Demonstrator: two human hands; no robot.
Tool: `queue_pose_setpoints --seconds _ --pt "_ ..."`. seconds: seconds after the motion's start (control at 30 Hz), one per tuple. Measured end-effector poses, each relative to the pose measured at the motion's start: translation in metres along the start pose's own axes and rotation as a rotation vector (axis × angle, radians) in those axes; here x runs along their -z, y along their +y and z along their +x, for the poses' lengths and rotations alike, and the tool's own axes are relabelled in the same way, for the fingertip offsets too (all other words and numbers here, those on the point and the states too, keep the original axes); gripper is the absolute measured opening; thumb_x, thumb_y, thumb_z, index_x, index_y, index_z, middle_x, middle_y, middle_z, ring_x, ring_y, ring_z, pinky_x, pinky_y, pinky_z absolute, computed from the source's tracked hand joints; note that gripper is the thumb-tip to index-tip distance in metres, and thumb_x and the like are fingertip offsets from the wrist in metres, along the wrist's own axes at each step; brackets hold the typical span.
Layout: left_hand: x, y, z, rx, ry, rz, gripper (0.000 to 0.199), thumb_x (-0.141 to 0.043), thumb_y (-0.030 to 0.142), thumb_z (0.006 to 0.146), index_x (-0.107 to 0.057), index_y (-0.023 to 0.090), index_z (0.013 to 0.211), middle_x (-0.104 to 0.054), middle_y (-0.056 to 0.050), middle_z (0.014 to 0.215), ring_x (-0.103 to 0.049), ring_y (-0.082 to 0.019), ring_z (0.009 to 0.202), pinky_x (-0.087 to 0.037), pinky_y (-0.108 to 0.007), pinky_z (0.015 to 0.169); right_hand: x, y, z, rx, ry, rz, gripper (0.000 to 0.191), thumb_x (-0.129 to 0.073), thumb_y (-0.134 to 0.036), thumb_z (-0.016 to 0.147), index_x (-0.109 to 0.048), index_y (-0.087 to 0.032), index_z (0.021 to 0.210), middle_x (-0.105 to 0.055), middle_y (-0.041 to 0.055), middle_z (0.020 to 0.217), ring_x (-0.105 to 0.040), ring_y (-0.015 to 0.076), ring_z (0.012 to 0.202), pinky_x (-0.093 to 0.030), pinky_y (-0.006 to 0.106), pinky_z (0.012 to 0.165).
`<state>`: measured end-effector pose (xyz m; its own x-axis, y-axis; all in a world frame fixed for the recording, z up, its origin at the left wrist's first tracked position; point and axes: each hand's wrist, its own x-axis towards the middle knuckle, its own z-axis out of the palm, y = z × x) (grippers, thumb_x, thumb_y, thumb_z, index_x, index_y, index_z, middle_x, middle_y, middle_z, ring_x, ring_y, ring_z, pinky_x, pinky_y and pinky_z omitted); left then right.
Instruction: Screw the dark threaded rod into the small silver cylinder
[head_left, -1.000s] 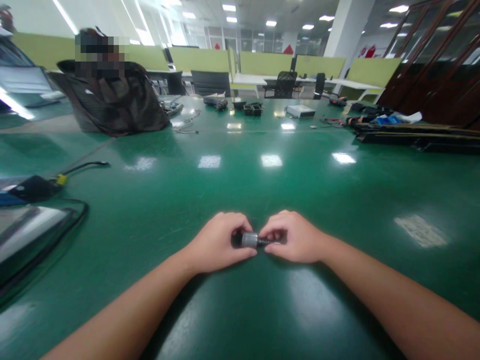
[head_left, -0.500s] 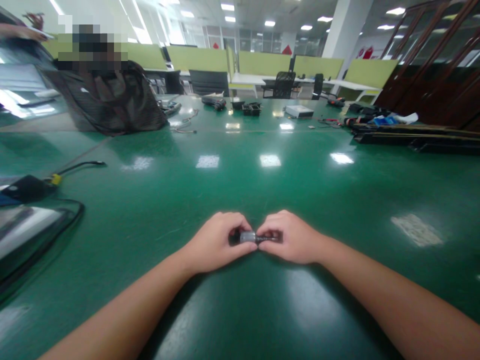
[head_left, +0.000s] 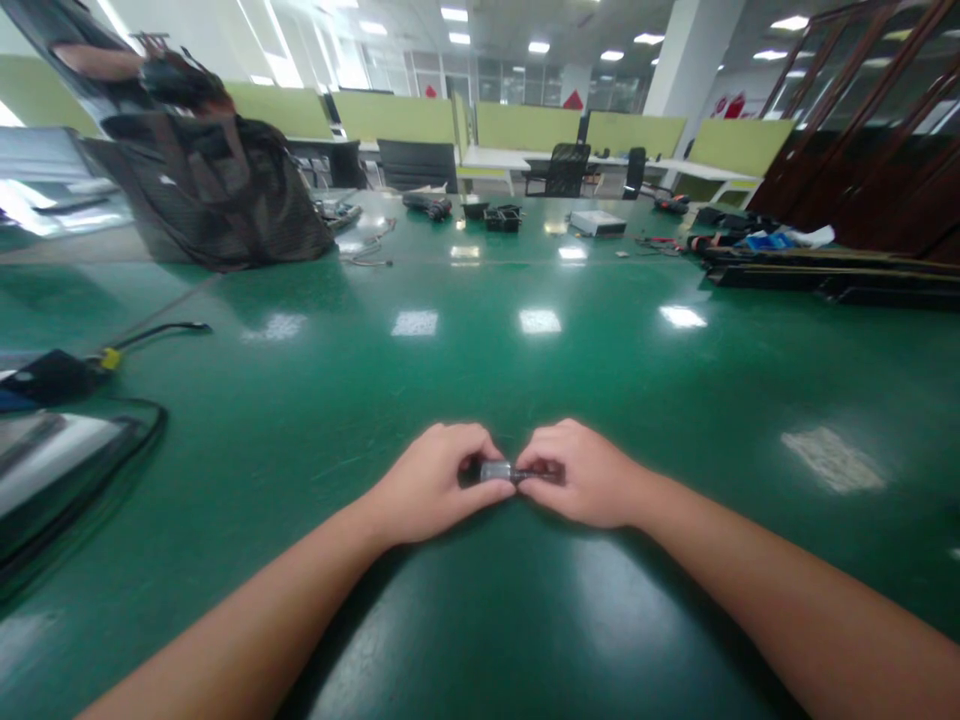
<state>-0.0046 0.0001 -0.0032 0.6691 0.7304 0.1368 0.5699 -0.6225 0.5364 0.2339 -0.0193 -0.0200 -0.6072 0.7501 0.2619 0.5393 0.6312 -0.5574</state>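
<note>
Just above the green tabletop, or lying on it, is a small grey-and-dark cylindrical object (head_left: 496,471), level and pointing left to right. Its thicker grey part sits between the thumb and fingers of my left hand (head_left: 439,485), which is closed on it. The thinner dark end runs to the right into my right hand (head_left: 581,475), whose thumb and fingers pinch it. My two thumb tips nearly meet at its middle. Fingers cover both ends, so its exact kind cannot be made out.
A green table (head_left: 480,380) spreads around my hands. At left lie a black cable (head_left: 161,420) and a dark device (head_left: 52,378). A large dark bag (head_left: 225,200) stands far left, with a person's arm (head_left: 97,62) behind it. Black bars (head_left: 832,275) lie far right.
My hands and the object stay almost where they were, with only a slight shift at the right fingertips. The person's arm behind the bag has moved rightward.
</note>
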Motion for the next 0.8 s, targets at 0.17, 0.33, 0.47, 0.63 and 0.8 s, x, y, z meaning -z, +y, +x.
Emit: queue_pose_setpoints --seconds 0.17,0.33,0.47,0.63,0.8 --pt "0.0003 0.0016 0.0004 0.014 0.003 -0.007 0.028 -0.072 0.049 0.087 -0.070 0.021 0.090 -0.071 0.001 0.084 -0.063 -0.017 0.075 -0.040 -0.030 0.073 0.0003 0.0006 -0.0006 0.001 0.009 0.006 0.006 -0.071 -0.022 0.086 -0.073 -0.019 0.091 -0.070 -0.0006 0.081 -0.062 0.0141 0.075 -0.041 0.029 0.078" --pt "-0.0002 0.0007 0.0005 0.011 0.007 -0.002 0.028 -0.073 0.048 0.086 -0.070 0.020 0.089 -0.070 0.000 0.084 -0.062 -0.017 0.074 -0.040 -0.030 0.073 0.0005 0.0014 -0.0006 0.005 0.005 0.006 0.006 -0.072 -0.021 0.085 -0.073 -0.019 0.090 -0.070 -0.0005 0.081 -0.062 0.0143 0.075 -0.041 0.030 0.079" --pt "-0.0008 -0.0009 0.0003 0.007 0.002 0.000 0.030 -0.073 0.049 0.087 -0.069 0.020 0.088 -0.070 0.000 0.083 -0.062 -0.017 0.074 -0.040 -0.030 0.073 0.0011 0.0017 -0.0003 0.006 0.008 0.004 0.005 -0.072 -0.022 0.085 -0.073 -0.019 0.089 -0.071 -0.0005 0.081 -0.063 0.0146 0.075 -0.040 0.031 0.080" --pt "-0.0010 -0.0010 -0.0004 0.008 0.005 0.001 0.028 -0.072 0.049 0.087 -0.069 0.021 0.089 -0.070 0.000 0.084 -0.063 -0.018 0.076 -0.040 -0.031 0.073 0.0021 0.0016 -0.0004 0.004 -0.001 0.006 0.006 -0.072 -0.022 0.084 -0.073 -0.019 0.089 -0.070 -0.0010 0.079 -0.062 0.0140 0.073 -0.040 0.031 0.080" --pt "-0.0006 -0.0004 -0.0006 0.006 0.003 0.002 0.028 -0.073 0.048 0.087 -0.069 0.021 0.089 -0.070 0.000 0.084 -0.063 -0.018 0.076 -0.041 -0.031 0.074 0.0020 0.0028 -0.0006 -0.003 0.004 0.005 0.005 -0.073 -0.021 0.082 -0.072 -0.019 0.087 -0.067 -0.0023 0.076 -0.060 0.0133 0.070 -0.040 0.031 0.079"
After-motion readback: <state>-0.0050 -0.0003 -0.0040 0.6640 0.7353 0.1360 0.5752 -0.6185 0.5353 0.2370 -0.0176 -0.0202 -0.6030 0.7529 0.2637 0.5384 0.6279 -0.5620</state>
